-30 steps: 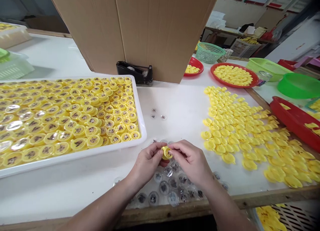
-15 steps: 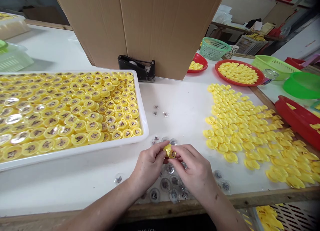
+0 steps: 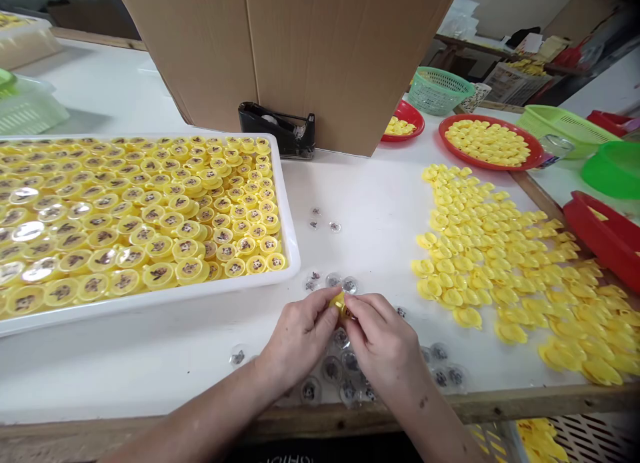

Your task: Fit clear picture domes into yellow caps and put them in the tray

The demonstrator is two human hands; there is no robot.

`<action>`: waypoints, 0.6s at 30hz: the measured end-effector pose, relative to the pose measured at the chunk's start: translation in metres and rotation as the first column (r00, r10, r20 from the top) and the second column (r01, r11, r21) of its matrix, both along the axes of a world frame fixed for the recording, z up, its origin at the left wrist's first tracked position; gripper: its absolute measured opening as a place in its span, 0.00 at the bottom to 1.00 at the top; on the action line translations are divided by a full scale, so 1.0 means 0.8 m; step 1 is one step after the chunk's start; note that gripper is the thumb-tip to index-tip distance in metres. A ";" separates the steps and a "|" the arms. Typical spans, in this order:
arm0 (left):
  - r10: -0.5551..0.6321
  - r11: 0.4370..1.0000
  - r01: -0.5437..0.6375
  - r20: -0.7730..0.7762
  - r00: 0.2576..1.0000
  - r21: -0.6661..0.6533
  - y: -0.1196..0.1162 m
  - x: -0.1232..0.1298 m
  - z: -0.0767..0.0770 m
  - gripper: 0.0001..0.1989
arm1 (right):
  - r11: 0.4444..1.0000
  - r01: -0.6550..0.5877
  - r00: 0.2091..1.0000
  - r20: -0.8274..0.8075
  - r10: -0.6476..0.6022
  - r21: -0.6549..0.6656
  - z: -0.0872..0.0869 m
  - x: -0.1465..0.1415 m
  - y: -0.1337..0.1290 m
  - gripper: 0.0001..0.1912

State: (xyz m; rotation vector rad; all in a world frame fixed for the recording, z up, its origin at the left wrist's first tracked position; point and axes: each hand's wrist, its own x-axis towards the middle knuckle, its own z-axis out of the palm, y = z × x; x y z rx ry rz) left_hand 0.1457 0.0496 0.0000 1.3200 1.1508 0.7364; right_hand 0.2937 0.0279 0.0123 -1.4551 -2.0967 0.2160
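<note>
Between my fingertips is a small yellow piece (image 3: 339, 303), largely covered by the fingers. My left hand (image 3: 300, 326) pinches it from the left, and my right hand (image 3: 383, 336) grips its right side. Under and around both hands lie several clear round discs (image 3: 331, 369) with dark printed pictures. To the left, a white tray (image 3: 290, 249) is packed with yellow pieces (image 3: 159, 274) that bear round pictures. Plain yellow pieces (image 3: 467, 317) are spread over the white table to the right.
A black tape dispenser (image 3: 277, 131) stands before a large cardboard box (image 3: 320, 56). Red plates (image 3: 536, 155) with yellow pieces, a mint basket (image 3: 436, 91) and a green bowl (image 3: 613, 169) are at the back right. A wooden strip (image 3: 525, 401) edges the table.
The yellow piece has turned between my fingers, so its picture shows less. My fingers have closed in further around it. The whole view has shifted slightly.
</note>
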 end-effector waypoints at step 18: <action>0.019 1.000 -0.019 0.078 0.997 -0.004 0.002 0.007 -0.004 0.09 | 0.802 -0.147 0.833 -0.510 -0.215 -0.578 -0.028 0.039 0.008 0.15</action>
